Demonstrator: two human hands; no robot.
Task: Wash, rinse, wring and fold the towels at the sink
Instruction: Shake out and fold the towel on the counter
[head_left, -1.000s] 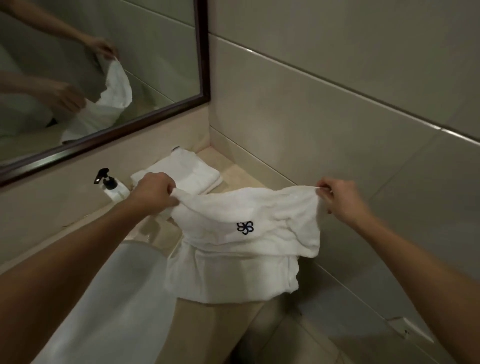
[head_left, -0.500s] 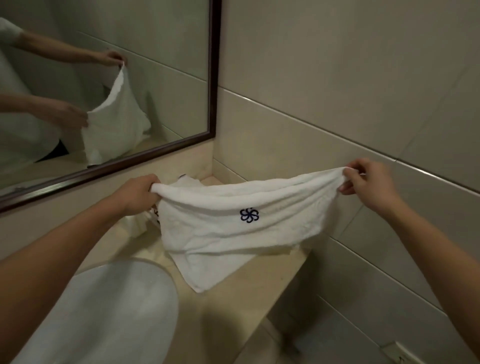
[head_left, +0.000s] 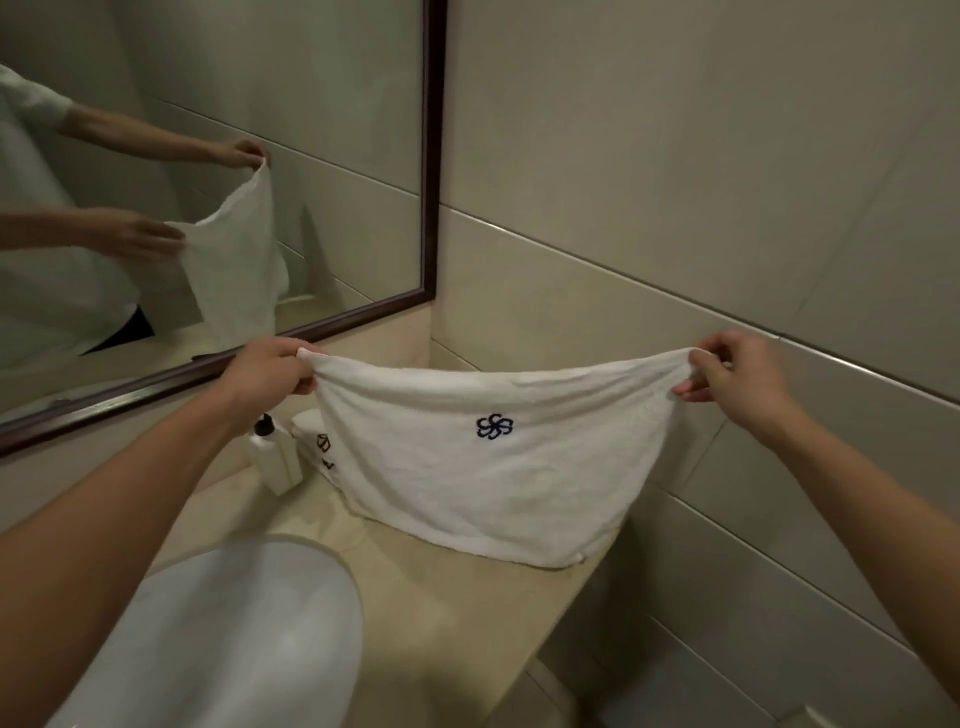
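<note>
L hand (head_left: 270, 371) & R hand (head_left: 737, 382) each pinch a top corner of the towel (head_left: 483, 467), stretched between grips; hem below brushes counter (head_left: 415, 597). Risk: I lose a corner, fold skews.

Two towels (head_left: 493, 467), one bottle (head_left: 275, 457)

towel (head_left: 488, 467): white terry cloth, nubby and matt, dark stitched flower mark | sink (head_left: 249, 634) below it: smooth glossy white ceramic | counter (head_left: 441, 608) under it: polished beige stone (faint veins) | wall (head_left: 675, 182) behind it: large satin tiles | bottle (head_left: 275, 460) left of it: white plastic | mirror (head_left: 434, 156): dark wood frame
</note>
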